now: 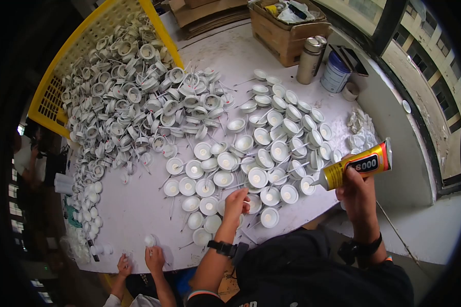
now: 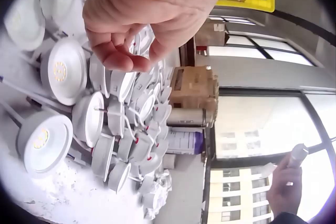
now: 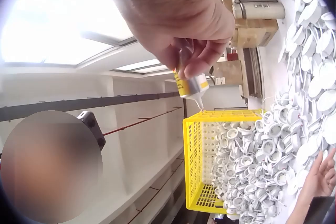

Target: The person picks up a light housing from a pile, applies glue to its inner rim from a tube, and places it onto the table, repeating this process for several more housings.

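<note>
My right hand (image 1: 357, 197) grips a yellow and black glue tube (image 1: 361, 162) marked 8000, raised over the table's right side. The tube's clear nozzle points left and down, toward white round LED light housings (image 1: 279, 151) with wire leads. In the right wrist view the fingers (image 3: 202, 58) wrap the tube (image 3: 191, 85). My left hand (image 1: 234, 205) is at the near edge of the housings, fingers loosely curled and holding nothing visible. In the left wrist view the left hand (image 2: 142, 19) hangs close over the housings (image 2: 65, 71), several with a round LED board inside.
A yellow crate (image 1: 51, 97) at the back left spills a heap of housings (image 1: 138, 97) onto the table. A cardboard box (image 1: 287, 38), a thermos (image 1: 308, 60), a paint bucket (image 1: 335, 72) and crumpled plastic (image 1: 362, 130) line the window side. Another person's hands (image 1: 154, 258) work at bottom left.
</note>
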`<act>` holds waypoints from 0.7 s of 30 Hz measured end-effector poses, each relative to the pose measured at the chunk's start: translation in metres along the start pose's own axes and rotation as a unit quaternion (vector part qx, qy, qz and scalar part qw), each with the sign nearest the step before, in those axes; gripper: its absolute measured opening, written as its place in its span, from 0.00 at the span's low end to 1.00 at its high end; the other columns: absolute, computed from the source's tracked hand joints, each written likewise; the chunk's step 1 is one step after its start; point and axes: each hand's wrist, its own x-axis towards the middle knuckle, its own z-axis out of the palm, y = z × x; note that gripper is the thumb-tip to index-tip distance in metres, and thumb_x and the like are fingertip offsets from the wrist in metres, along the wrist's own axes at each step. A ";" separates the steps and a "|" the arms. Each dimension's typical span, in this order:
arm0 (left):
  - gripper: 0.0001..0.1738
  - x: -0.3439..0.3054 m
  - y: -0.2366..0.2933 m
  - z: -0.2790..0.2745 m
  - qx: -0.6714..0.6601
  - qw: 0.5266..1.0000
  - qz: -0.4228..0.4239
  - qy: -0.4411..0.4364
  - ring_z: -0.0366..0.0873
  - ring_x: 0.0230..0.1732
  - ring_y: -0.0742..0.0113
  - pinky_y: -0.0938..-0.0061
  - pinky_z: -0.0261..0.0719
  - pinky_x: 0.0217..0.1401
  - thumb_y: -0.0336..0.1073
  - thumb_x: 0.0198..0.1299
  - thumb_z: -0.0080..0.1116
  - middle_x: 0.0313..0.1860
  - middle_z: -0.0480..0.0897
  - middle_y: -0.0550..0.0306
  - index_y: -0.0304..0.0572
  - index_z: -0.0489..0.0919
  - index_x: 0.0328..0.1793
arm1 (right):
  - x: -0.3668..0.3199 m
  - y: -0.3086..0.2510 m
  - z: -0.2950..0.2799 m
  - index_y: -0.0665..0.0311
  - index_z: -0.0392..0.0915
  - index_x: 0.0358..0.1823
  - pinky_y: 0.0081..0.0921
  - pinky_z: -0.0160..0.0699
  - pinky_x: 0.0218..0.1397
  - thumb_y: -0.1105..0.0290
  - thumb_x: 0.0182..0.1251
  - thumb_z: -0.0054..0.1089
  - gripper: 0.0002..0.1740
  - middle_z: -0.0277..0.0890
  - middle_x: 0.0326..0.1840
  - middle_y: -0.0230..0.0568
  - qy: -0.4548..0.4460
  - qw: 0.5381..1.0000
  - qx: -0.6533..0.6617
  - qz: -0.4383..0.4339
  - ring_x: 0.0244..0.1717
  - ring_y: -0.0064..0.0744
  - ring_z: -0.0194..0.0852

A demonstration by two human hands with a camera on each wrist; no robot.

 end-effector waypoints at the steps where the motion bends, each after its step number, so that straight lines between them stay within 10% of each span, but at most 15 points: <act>1: 0.18 0.010 -0.002 0.010 0.011 0.999 -0.029 0.007 0.65 0.13 0.76 0.83 0.63 0.13 0.45 0.52 0.54 0.22 0.69 0.60 0.36 0.72 0.36 | 0.004 -0.002 -0.007 0.71 0.67 0.40 0.16 0.65 0.14 0.69 0.52 0.55 0.16 0.68 0.26 0.36 0.002 1.000 0.004 -0.003 0.15 0.19 0.64; 8: 0.19 0.036 -0.002 0.032 0.006 0.994 -0.085 0.072 0.66 0.09 0.74 0.81 0.62 0.08 0.48 0.49 0.56 0.13 0.65 0.64 0.42 0.67 0.22 | 0.024 -0.008 -0.050 0.71 0.67 0.40 0.15 0.66 0.14 0.71 0.52 0.55 0.16 0.68 0.28 0.37 0.044 0.999 0.020 0.007 0.18 0.20 0.65; 21: 0.13 -0.019 0.019 0.032 0.033 0.996 -0.017 0.083 0.67 0.16 0.73 0.80 0.67 0.17 0.39 0.50 0.53 0.21 0.70 0.60 0.38 0.70 0.36 | 0.030 -0.009 -0.048 0.72 0.67 0.41 0.15 0.67 0.14 0.71 0.52 0.54 0.16 0.69 0.31 0.38 -0.007 0.999 0.030 0.018 0.20 0.21 0.67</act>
